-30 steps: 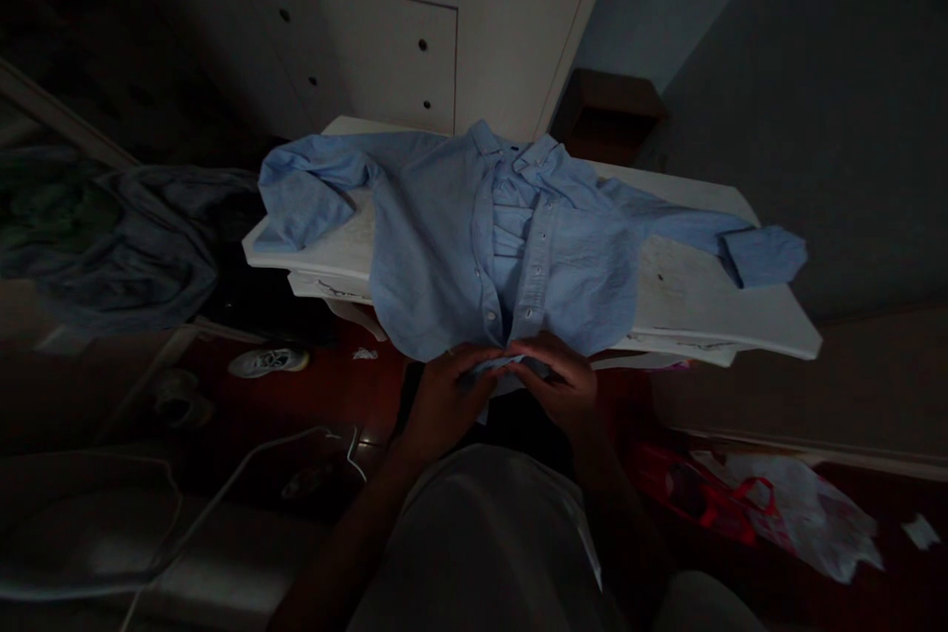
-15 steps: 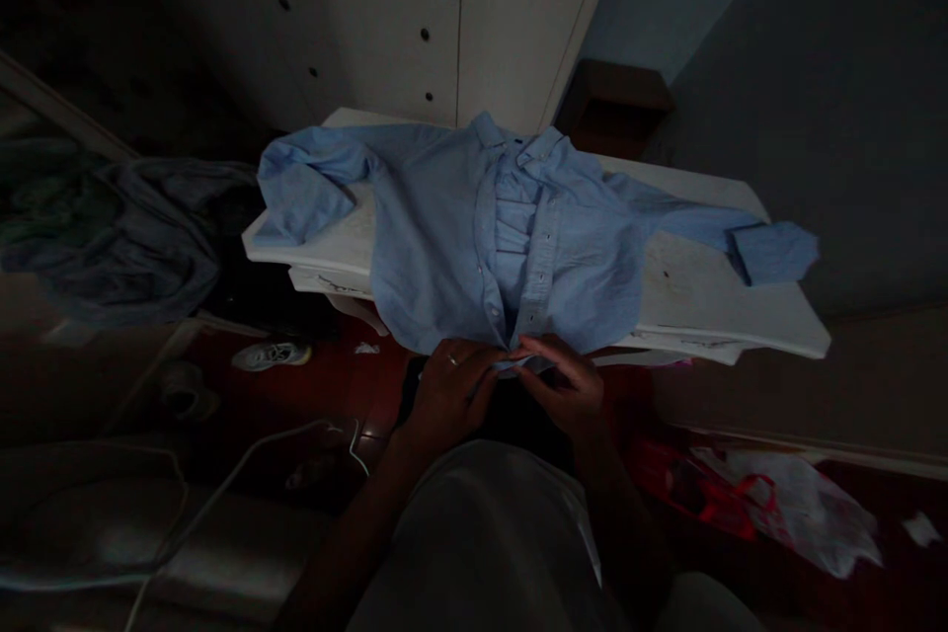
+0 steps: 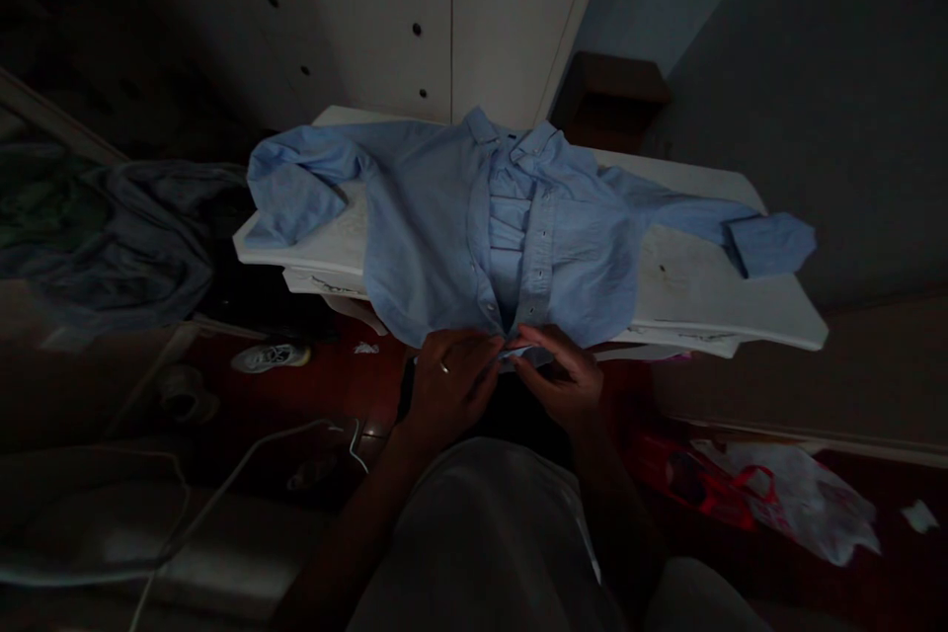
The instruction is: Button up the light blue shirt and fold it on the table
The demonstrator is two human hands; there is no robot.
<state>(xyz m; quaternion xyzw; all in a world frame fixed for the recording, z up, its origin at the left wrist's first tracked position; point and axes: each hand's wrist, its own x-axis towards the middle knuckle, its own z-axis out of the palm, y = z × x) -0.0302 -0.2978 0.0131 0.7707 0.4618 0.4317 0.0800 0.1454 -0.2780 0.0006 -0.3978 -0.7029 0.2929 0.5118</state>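
Now the left hand [image 3: 453, 383] is rolled over a bit more; it and the right hand [image 3: 569, 379] both pinch the blue shirt [image 3: 422, 232], equally near; most lies toward twelve o'clock on the tabletop [image 3: 688, 272], stretching nine to three.

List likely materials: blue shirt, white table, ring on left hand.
Blue shirt: woven cloth, probably cotton, matte; soft creases and folds.
White table: perhaps painted wood, dull finish with darker marks; could be laminate.
Ring: probably polished metal; small bright glint.
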